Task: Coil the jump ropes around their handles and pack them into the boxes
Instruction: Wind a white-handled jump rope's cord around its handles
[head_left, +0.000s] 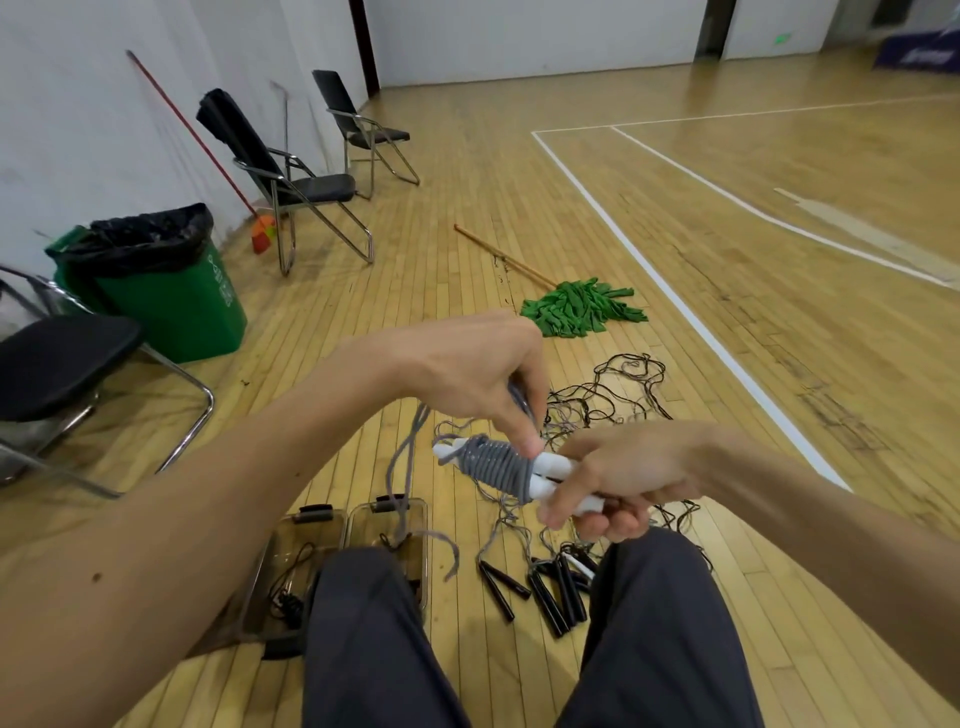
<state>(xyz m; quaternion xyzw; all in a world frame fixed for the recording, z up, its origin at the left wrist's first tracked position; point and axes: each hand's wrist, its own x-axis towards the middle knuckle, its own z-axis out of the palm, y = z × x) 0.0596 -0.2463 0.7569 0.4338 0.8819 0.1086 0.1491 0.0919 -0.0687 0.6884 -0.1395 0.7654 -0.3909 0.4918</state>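
Observation:
My right hand (618, 478) grips a pair of white handles (553, 480) held side by side in front of my knees. Grey rope (496, 462) is coiled in many turns round their middle. My left hand (478, 374) pinches the grey rope just above the coil, and a loose grey tail (410, 467) hangs down from it toward the boxes. Two clear plastic boxes (332, 525) stand side by side on the floor by my left knee; the left one holds a black rope (291, 592). Several black handles (556, 587) with tangled black ropes (623, 395) lie on the floor ahead.
A green mop (582, 306) lies on the wooden floor beyond the ropes. At the left stand a green bin (171, 291) with a black liner and folding chairs (62, 364). My legs (374, 649) fill the lower middle of the view.

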